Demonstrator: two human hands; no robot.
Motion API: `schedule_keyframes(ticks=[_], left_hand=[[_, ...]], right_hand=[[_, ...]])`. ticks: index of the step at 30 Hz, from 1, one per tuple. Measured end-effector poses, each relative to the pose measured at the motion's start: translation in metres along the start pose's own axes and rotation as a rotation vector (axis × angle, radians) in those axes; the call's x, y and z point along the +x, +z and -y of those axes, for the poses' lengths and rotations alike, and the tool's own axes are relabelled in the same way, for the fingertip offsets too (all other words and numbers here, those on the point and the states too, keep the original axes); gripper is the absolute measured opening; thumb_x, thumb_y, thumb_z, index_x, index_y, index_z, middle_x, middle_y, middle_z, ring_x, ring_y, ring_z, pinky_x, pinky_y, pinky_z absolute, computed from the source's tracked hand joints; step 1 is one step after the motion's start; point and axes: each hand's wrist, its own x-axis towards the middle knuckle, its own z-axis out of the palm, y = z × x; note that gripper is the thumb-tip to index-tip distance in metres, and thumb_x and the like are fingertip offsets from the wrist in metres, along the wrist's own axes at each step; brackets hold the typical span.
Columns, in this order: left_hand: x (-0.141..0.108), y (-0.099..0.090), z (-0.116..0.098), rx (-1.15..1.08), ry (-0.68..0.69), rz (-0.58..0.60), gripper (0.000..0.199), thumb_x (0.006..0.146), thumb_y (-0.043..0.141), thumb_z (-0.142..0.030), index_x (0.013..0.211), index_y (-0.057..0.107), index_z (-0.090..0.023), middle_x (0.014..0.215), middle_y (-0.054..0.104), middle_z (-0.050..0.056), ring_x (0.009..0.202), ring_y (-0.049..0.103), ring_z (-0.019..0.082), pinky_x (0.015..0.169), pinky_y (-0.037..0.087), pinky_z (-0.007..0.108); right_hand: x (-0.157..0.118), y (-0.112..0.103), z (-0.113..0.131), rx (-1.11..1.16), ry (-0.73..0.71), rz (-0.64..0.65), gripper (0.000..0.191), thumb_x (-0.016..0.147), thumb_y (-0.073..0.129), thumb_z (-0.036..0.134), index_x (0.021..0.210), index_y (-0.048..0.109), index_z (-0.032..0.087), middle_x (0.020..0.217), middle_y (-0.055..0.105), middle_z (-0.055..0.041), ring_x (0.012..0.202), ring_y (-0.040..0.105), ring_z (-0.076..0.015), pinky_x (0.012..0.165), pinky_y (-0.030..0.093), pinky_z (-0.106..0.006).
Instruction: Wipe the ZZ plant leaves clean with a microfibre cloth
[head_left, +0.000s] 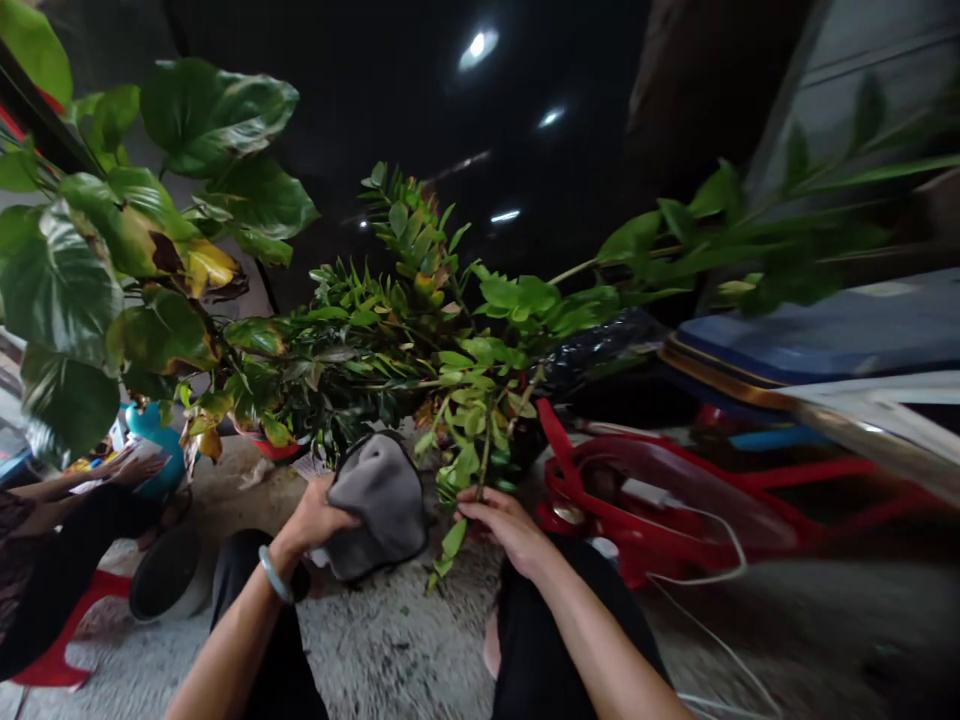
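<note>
Cloth (381,490), grey and bunched, sits just below the frame's centre, the person's left hand (319,518) clenched on its edge. Beside it, the right hand (504,518) pinches a leafy stem (486,455) between thumb and fingers, its tip drooping towards the rough floor (390,655). I'd judge the work partway: this stem is in hand, while yellowed, browned leaves (211,267) at upper left hang untouched; what is finished, I cannot tell.
</note>
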Motion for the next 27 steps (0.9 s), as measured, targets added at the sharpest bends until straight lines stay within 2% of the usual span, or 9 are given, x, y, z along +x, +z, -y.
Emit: schedule_keyframes(ticks=[2,5,7,11,14,16,18,24,27], left_hand=[[-0.009,-0.012,-0.023,0.001,0.128,-0.024,0.031,0.042,0.081,-0.002,0.069,0.073,-0.017,0.067,0.074,0.001,0.069,0.069,0.024,0.067,0.056,0.029],[-0.005,-0.023,-0.064,-0.234,0.346,-0.183,0.043,0.045,0.079,-0.009,0.086,0.073,-0.02,0.082,0.078,0.0,0.075,0.071,0.022,0.076,0.058,0.03],[0.007,-0.025,-0.073,-0.344,0.371,-0.269,0.045,0.047,0.078,-0.011,0.09,0.071,-0.022,0.086,0.079,-0.001,0.08,0.073,0.021,0.082,0.058,0.031],[0.019,-0.023,-0.027,-0.224,0.117,-0.333,0.034,0.048,0.078,-0.009,0.079,0.071,-0.021,0.074,0.077,0.001,0.067,0.071,0.022,0.071,0.059,0.034],[0.006,-0.024,0.023,-0.051,-0.108,-0.257,0.022,0.049,0.077,-0.01,0.068,0.072,-0.021,0.063,0.074,0.004,0.058,0.068,0.025,0.06,0.055,0.037],[-0.007,-0.027,0.034,-0.019,-0.164,-0.196,0.018,0.05,0.076,-0.011,0.064,0.072,-0.021,0.062,0.074,0.005,0.059,0.069,0.027,0.06,0.054,0.038],[-0.016,-0.032,0.019,-0.054,-0.116,-0.176,0.021,0.049,0.077,-0.01,0.067,0.073,-0.019,0.066,0.076,0.006,0.061,0.07,0.026,0.062,0.055,0.037],[-0.002,-0.05,-0.073,-0.361,0.312,-0.258,0.04,0.045,0.076,-0.007,0.081,0.071,-0.022,0.077,0.078,-0.002,0.077,0.074,0.022,0.083,0.059,0.032],[0.016,-0.045,-0.068,-0.403,0.211,-0.286,0.037,0.048,0.076,-0.008,0.082,0.069,-0.021,0.077,0.078,0.0,0.088,0.075,0.026,0.093,0.057,0.036]], right_hand=[[0.0,-0.002,0.001,0.005,-0.001,0.018,0.015,0.065,0.075,0.017,0.076,0.064,0.019,0.062,0.07,-0.0003,0.049,0.062,-0.0132,0.046,0.052,-0.023],[0.001,0.0,0.002,0.006,-0.008,0.016,0.014,0.067,0.075,0.016,0.076,0.065,0.019,0.063,0.071,-0.0012,0.049,0.061,-0.0122,0.046,0.051,-0.022],[0.001,0.005,0.002,0.006,-0.012,0.005,0.014,0.067,0.075,0.016,0.075,0.065,0.019,0.063,0.071,-0.0016,0.051,0.062,-0.0124,0.046,0.052,-0.021],[0.003,0.01,0.0,0.014,-0.014,-0.003,0.013,0.067,0.075,0.015,0.075,0.065,0.019,0.062,0.07,-0.0009,0.049,0.061,-0.0125,0.046,0.052,-0.022],[0.004,0.005,-0.002,-0.014,-0.001,-0.02,0.013,0.067,0.074,0.015,0.075,0.065,0.02,0.063,0.072,-0.0012,0.049,0.062,-0.0141,0.046,0.052,-0.024],[0.004,0.001,-0.004,-0.035,0.004,-0.019,0.013,0.066,0.074,0.016,0.075,0.065,0.02,0.063,0.072,-0.0011,0.049,0.063,-0.0151,0.046,0.052,-0.025],[0.004,-0.001,-0.004,-0.042,0.002,-0.007,0.014,0.066,0.075,0.017,0.075,0.065,0.02,0.063,0.072,-0.0008,0.05,0.063,-0.0153,0.047,0.052,-0.025],[0.004,0.003,-0.002,-0.031,0.002,-0.024,0.015,0.066,0.076,0.018,0.077,0.066,0.019,0.064,0.071,-0.0018,0.05,0.062,-0.0128,0.047,0.052,-0.023],[0.004,0.007,-0.002,-0.036,0.0,-0.022,0.014,0.066,0.076,0.016,0.076,0.066,0.019,0.065,0.072,-0.0019,0.051,0.063,-0.0131,0.047,0.052,-0.023]])
